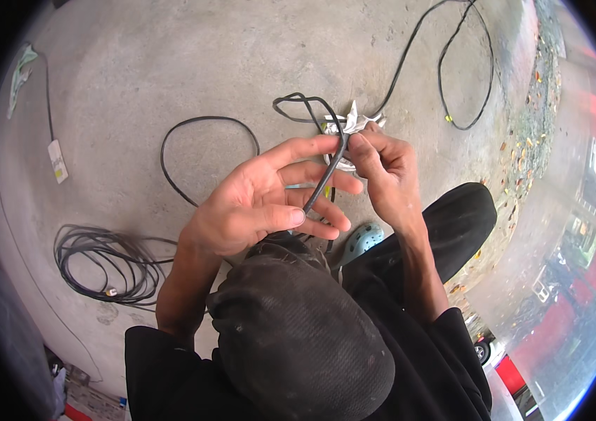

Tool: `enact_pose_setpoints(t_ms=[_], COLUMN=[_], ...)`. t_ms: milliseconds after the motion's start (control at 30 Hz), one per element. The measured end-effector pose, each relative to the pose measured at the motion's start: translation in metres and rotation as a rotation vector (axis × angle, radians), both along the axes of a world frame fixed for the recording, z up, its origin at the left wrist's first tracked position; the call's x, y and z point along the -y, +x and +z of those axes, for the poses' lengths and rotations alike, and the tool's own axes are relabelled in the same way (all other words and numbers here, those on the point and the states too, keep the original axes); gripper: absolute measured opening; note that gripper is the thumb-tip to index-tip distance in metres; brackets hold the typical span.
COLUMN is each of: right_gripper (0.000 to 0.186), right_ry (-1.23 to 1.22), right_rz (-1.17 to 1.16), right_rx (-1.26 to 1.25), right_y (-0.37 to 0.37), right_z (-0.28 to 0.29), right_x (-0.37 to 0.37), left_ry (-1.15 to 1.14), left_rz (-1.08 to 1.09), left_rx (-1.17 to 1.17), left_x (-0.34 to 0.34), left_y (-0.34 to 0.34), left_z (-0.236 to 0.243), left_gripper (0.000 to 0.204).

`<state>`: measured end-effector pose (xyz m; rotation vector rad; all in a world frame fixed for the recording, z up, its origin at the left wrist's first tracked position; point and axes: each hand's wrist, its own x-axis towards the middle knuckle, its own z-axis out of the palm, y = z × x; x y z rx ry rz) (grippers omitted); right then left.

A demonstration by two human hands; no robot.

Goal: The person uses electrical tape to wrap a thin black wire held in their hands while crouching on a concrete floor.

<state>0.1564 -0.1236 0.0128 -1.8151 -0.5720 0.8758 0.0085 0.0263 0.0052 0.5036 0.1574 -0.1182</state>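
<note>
A black cable (325, 177) runs between my two hands over the concrete floor. My left hand (252, 200) is palm up with its fingers spread under the cable, and its thumb presses on it. My right hand (388, 165) is closed in a pinch on the same cable, thumb against the bent fingers. Just beyond the right fingertips is a crumpled white cloth or paper (351, 118); whether I touch it or it lies on the floor, I cannot tell. A bent loop of cable (298, 98) stands out past my fingers.
A coiled black cable (112, 270) lies at the left. Further left are a white power strip (58, 161) and a pale green cloth (21, 81). Another cable loop (492, 67) lies far right, near scattered leaves (515, 165). Below my hands shows a light blue clog (363, 242).
</note>
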Motion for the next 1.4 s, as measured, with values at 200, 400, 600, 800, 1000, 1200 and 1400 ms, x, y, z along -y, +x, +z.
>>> enact_pose_setpoints(t_ms=[200, 400, 600, 800, 1000, 1200, 1400], right_gripper=[0.033, 0.035, 0.027, 0.030, 0.033, 0.029, 0.028], right_ry=[-0.025, -0.028, -0.044, -0.063, -0.079, -0.042, -0.027], right_rz=[0.028, 0.158, 0.168, 0.269, 0.258, 0.273, 0.328], right_rx=[-0.006, 0.178, 0.299, 0.410, 0.320, 0.247, 0.209], right_y=[-0.001, 0.000, -0.010, -0.010, -0.017, -0.024, -0.027], right_z=[0.001, -0.002, 0.002, 0.016, 0.018, 0.021, 0.025], right_x=[0.000, 0.008, 0.004, 0.002, 0.001, 0.003, 0.003], left_ry=[0.017, 0.025, -0.085, -0.033, 0.298, 0.615, 1.219], left_rz=[0.000, 0.099, 0.148, 0.171, 0.226, 0.393, 0.554], left_rx=[0.000, -0.160, -0.326, -0.343, -0.284, -0.313, -0.269], left_x=[0.003, 0.010, 0.013, 0.015, 0.015, 0.021, 0.024], left_y=[-0.002, 0.003, 0.006, 0.000, -0.010, -0.009, -0.009], left_z=[-0.011, -0.007, -0.009, -0.014, -0.005, -0.006, -0.007], left_gripper=[0.073, 0.037, 0.015, 0.015, 0.025, 0.015, 0.008])
